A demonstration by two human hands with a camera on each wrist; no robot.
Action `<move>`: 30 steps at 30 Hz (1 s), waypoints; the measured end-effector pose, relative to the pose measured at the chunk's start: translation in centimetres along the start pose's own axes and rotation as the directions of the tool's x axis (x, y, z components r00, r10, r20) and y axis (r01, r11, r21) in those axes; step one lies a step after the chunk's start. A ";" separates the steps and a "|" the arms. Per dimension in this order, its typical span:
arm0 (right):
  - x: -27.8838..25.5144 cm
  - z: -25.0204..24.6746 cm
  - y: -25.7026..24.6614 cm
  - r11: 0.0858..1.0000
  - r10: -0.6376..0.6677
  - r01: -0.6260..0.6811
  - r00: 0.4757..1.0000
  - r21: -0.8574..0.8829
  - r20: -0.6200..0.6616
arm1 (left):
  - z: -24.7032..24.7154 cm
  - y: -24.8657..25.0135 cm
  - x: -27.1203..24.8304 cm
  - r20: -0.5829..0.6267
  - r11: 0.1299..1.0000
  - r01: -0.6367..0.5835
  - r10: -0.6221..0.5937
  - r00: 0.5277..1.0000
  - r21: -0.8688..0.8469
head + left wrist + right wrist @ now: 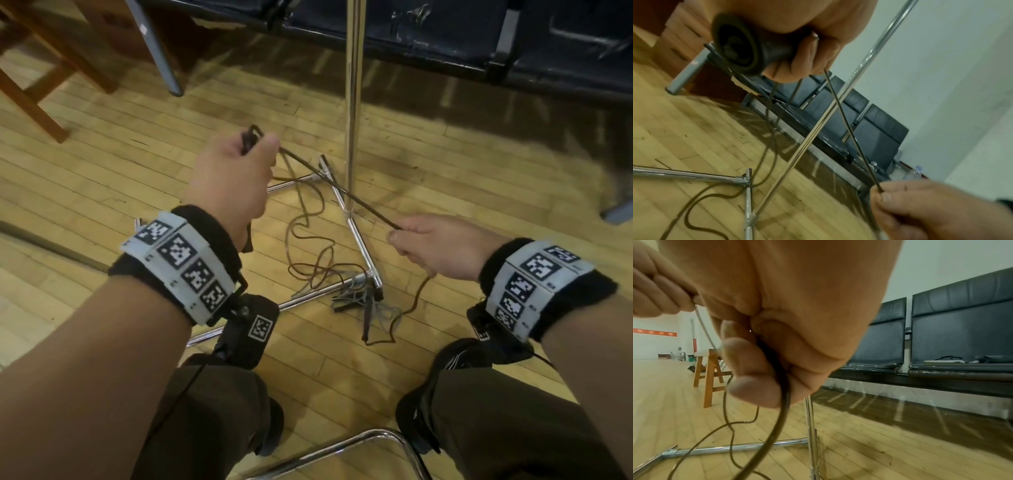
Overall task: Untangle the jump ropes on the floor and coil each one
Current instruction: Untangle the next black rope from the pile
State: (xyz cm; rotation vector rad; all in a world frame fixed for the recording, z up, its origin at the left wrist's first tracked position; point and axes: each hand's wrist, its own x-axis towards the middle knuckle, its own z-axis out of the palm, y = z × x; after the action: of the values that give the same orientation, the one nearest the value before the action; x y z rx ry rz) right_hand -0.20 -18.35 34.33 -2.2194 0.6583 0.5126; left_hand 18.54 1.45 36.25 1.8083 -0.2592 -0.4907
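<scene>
left hand point(236, 171) hiding rope handle point(748, 48)

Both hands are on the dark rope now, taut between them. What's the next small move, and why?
Probably bring the right hand up to the left hand and lay that taut span as another loop beside the handle. The left hand already grips the handle with rope strands hanging from it, while slack still lies on the floor around the chrome stand.

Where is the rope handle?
In the left hand, which grips the handle, left of the metal pole in the head view.
</scene>
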 end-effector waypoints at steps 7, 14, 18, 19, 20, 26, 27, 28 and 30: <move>-0.5 -0.1 -2.5 0.990 -0.121 0.120 0.993 -0.075 -0.014 | 2.1 -0.9 -1.2 0.243 0.931 -0.140 0.058 0.968 0.337; -0.5 -0.1 -2.7 0.982 -0.070 0.073 0.997 -0.175 0.021 | 1.9 -0.8 -1.0 0.184 0.861 -0.138 0.053 0.981 0.490; -0.5 0.2 -3.4 0.990 -0.123 0.124 0.992 -0.071 0.026 | 3.3 -0.5 -2.8 0.493 0.848 -0.295 0.046 0.869 0.440; -0.5 0.3 -3.6 0.989 -0.143 0.144 0.990 -0.032 0.018 | 3.8 -0.6 -3.0 0.562 0.837 -0.333 0.037 0.826 0.434; -0.5 0.3 -3.7 0.987 -0.160 0.160 0.987 0.003 0.010 | 4.1 -0.5 -3.2 0.606 0.831 -0.360 0.035 0.794 0.424; -0.6 0.3 -3.4 0.981 -0.193 0.193 0.981 0.010 0.001 | 3.9 -0.8 -2.4 0.579 0.782 -0.401 0.065 0.813 0.476; -0.5 0.3 -3.4 0.981 -0.193 0.193 0.981 0.019 -0.005 | 3.9 -0.8 -2.2 0.559 0.784 -0.395 0.075 0.826 0.479; -0.3 0.2 -3.4 0.981 -0.191 0.191 0.982 0.032 -0.012 | 3.9 -0.9 -2.1 0.534 0.795 -0.381 0.087 0.841 0.471; -0.1 0.1 -3.2 0.981 -0.182 0.183 0.983 0.057 -0.027 | 3.8 -0.9 -1.9 0.467 0.836 -0.333 0.105 0.878 0.437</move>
State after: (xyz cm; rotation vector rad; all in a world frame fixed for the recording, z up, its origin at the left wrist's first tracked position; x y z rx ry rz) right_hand 1.65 -16.37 36.13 -2.2054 0.4688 0.3711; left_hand 15.09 -0.74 34.94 2.1238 -0.9791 -0.6942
